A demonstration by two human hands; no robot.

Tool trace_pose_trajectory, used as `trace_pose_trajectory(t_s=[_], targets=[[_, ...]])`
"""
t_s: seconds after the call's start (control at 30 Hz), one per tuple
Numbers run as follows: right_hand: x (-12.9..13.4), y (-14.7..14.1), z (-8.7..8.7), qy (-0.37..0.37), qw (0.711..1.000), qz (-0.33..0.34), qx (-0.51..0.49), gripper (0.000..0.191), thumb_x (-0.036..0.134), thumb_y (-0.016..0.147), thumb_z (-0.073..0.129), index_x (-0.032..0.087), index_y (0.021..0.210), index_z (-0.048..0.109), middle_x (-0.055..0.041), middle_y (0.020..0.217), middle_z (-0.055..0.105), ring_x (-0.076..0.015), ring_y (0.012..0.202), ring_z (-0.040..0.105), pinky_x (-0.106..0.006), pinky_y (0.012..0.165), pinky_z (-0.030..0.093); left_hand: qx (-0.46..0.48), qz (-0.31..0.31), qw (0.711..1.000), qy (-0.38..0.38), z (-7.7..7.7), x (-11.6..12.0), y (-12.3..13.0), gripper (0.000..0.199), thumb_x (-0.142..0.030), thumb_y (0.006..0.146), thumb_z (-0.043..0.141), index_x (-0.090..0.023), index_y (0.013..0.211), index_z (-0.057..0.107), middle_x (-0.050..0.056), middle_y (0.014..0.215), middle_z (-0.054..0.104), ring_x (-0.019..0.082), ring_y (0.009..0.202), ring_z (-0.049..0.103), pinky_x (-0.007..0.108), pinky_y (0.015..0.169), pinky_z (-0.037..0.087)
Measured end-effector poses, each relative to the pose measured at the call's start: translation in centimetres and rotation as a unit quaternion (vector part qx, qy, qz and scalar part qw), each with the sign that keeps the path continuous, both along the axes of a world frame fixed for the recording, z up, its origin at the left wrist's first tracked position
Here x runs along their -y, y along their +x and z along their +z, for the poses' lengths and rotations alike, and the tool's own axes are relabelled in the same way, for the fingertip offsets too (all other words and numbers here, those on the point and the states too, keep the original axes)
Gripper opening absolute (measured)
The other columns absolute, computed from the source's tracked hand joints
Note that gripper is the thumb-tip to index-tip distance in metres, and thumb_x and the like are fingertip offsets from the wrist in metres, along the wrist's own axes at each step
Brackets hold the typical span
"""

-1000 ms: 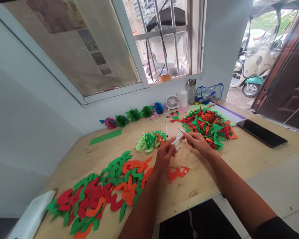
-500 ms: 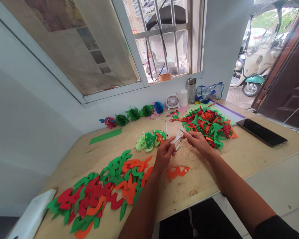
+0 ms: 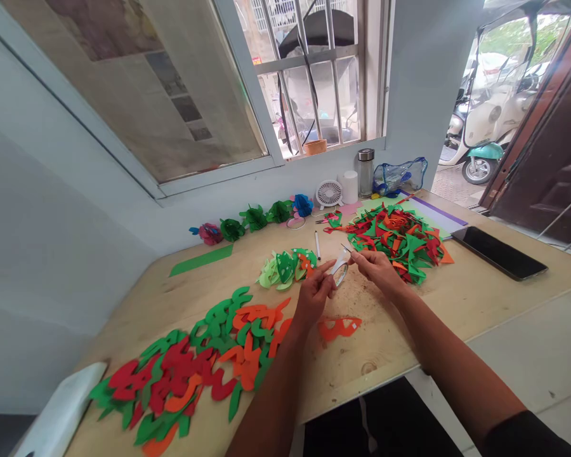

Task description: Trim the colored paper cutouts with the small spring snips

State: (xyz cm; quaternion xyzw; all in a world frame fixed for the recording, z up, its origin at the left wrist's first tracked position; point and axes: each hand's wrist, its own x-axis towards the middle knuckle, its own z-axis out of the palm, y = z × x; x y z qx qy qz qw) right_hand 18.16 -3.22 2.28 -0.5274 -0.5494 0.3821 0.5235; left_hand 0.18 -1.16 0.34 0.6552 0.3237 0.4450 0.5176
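Note:
My left hand (image 3: 314, 292) is closed on a roll of white tape (image 3: 334, 274), with a strip drawn up from it. Just to the right, my right hand (image 3: 377, 270) pinches a thin dark pointed tool (image 3: 346, 248), its tip beside the strip; its kind is too small to tell. Below the hands an orange cut-out shape (image 3: 339, 327) lies flat, with a small white square at its right end. Beyond my left hand sits a small pile of green and orange cut-outs (image 3: 285, 269), several bearing white squares.
Curved red, green and orange pieces (image 3: 185, 362) spread across the table's left. Scraps (image 3: 400, 238) are heaped at the right, near a phone (image 3: 500, 252). A pen (image 3: 318, 245), a green strip (image 3: 201, 260), paper flowers (image 3: 254, 218), a fan (image 3: 329, 193) and a bottle (image 3: 366, 172) stand or lie farther back.
Both hands stay almost in place. The white strip between them looks slightly shifted, and the tool's tip remains beside it.

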Motion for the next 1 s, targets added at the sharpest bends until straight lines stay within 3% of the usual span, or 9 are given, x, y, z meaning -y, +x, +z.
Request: trace_pose_trajectory(t_s=[0.33, 0.67, 1.0], targets=[[-0.3, 0.1, -0.3, 0.023, 0.997, -0.047, 0.062, 0.044, 0.055, 0.079, 0.049, 0.015, 0.067, 0.063, 0.0056, 0.051, 0.027, -0.0080, 0.047, 0.026, -0.024, 0.045, 0.019, -0.014, 0.013, 1.000, -0.011, 1.2, 0.7, -0.1, 0.045, -0.034, 0.081, 0.057, -0.014, 0.120, 0.059, -0.005, 0.056, 0.047, 0.007, 0.051, 0.041, 0.020, 0.051, 0.035], [-0.1, -0.1, 0.1, 0.052, 0.990, -0.051, 0.118, 0.041, 0.054, 0.082, 0.047, 0.017, 0.066, 0.055, 0.0030, 0.057, 0.034, -0.0095, 0.053, 0.031, -0.024, 0.047, 0.023, 0.004, 0.039, 0.999, 0.010, 0.1, 0.0, 0.0, 0.046, -0.042, 0.081, 0.056, -0.016, 0.118, 0.060, -0.004, 0.055, 0.048, 0.007, 0.049, 0.041, 0.020, 0.049, 0.037], [0.2, -0.3, 0.5, 0.068, 0.992, -0.023, 0.101, 0.038, 0.051, 0.083, 0.046, 0.017, 0.071, 0.057, 0.0039, 0.057, 0.036, -0.0093, 0.053, 0.032, -0.024, 0.049, 0.024, 0.018, 0.027, 0.999, 0.010, -0.3, 0.0, 0.0, 0.047, -0.041, 0.079, 0.059, -0.017, 0.120, 0.059, -0.004, 0.058, 0.052, 0.007, 0.049, 0.041, 0.020, 0.050, 0.037]])
